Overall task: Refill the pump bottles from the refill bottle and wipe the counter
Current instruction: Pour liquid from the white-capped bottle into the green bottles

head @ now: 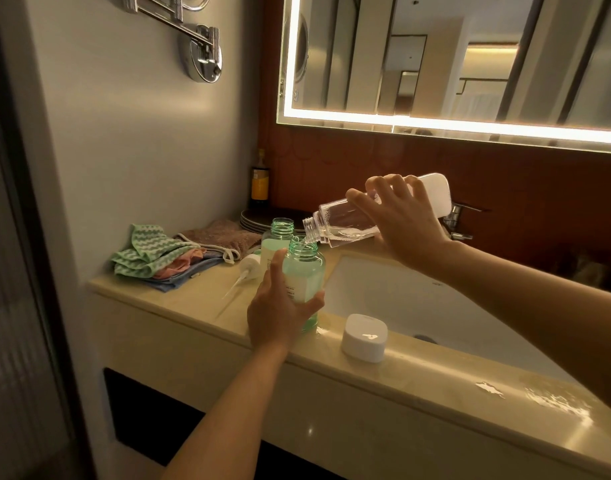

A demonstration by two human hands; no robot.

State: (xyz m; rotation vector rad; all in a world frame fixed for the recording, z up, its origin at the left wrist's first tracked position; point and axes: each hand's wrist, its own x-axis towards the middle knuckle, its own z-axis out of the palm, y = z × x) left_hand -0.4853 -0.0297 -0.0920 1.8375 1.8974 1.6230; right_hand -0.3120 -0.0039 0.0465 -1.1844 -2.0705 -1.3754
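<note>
Beige stone counter (200, 306), glossy with a rounded front edge. It is not wiped yet: wet patches (539, 396) shine on the right front. A white undermount sink (383, 292), smooth and rectangular, is set in it. A pile of cloths (151, 258) sits at the far left, a green zigzag weave on top of pink, blue and brown terry, all untouched, so wiping is probably the last step. The refill bottle (345, 220) is clear hard plastic with a threaded neck and a flat white base. The right hand (401, 220) grasps it around the body and holds it tipped nearly level over the counter. Its mouth is just above the front pump bottle (306, 271), with little liquid left and some foam inside. The front pump bottle is translucent green, round, with an open threaded neck, and stands on the counter edge beside the sink. The left hand (280, 313) wraps its lower half. The pour looks under way; I cannot tell the fill level. A second pump bottle (280, 237) stands just behind, same kind, also uncapped; whether it is filled I cannot tell. A white rounded-square cap (364, 337) rests on the front edge. A white pump head (248, 268) with its dip tube lies on its side near the cloths. Left to do: finish filling, refit the pumps, wipe.
</note>
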